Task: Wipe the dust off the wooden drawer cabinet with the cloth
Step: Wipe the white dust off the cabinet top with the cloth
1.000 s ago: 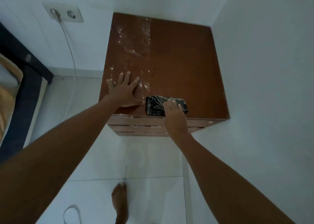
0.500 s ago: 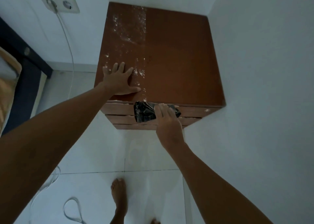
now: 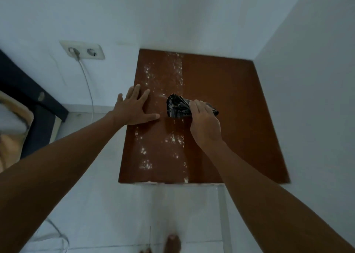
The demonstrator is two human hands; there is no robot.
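Note:
The wooden drawer cabinet [image 3: 230, 102] stands in the room's corner, its brown top seen from above. White dust [image 3: 172, 139] lies in patches on the left half of the top; the right half looks bare. My right hand [image 3: 205, 124] grips a dark patterned cloth [image 3: 177, 106] and presses it on the middle of the top, at the dusty strip's edge. My left hand [image 3: 134, 106] rests flat, fingers spread, on the top's left edge, just left of the cloth.
White walls close in behind and to the right of the cabinet. A wall socket [image 3: 82, 52] with a plugged cable [image 3: 89, 91] is at the left. A dark bed frame [image 3: 28, 99] stands far left. My bare foot [image 3: 172, 243] is on the white tiled floor.
My right hand has moved the cloth from the cabinet's front edge and drawer fronts back up to the middle of the top. The camera now looks more steeply down; the drawer fronts are hidden.

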